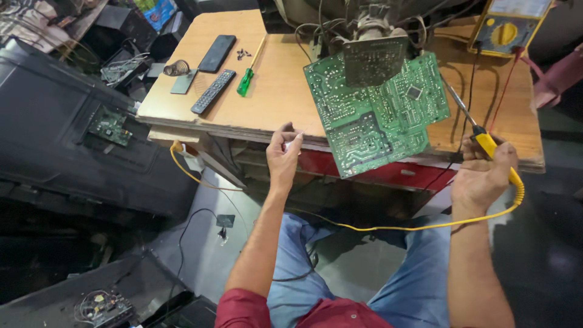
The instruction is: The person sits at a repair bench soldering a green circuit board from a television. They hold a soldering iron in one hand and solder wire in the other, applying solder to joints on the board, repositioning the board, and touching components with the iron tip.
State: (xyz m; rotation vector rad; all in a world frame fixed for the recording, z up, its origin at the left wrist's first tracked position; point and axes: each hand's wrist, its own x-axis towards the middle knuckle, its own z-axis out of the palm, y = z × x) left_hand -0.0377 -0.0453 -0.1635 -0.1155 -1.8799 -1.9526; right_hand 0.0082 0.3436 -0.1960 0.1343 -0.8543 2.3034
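Observation:
A large green circuit board (376, 115) stands tilted at the front edge of a wooden table (273, 103), its solder side facing me, with wires running up behind it. My right hand (483, 179) grips a yellow-handled soldering iron (480, 136); its metal tip points up and left, close to the board's right edge. A yellow cord (395, 228) runs from the iron across my lap. My left hand (284, 155) is raised just left of the board's lower corner, with thumb and fingers pinched on a small pale item (296, 144) too small to identify.
On the table lie a grey remote control (212, 91), a black phone (217, 53), a green screwdriver (246, 80), a coiled iron stand (178, 70), several small screws (243, 53) and a yellow multimeter (507, 27). A black television shell (54, 140) with a small board (109, 126) lies at left.

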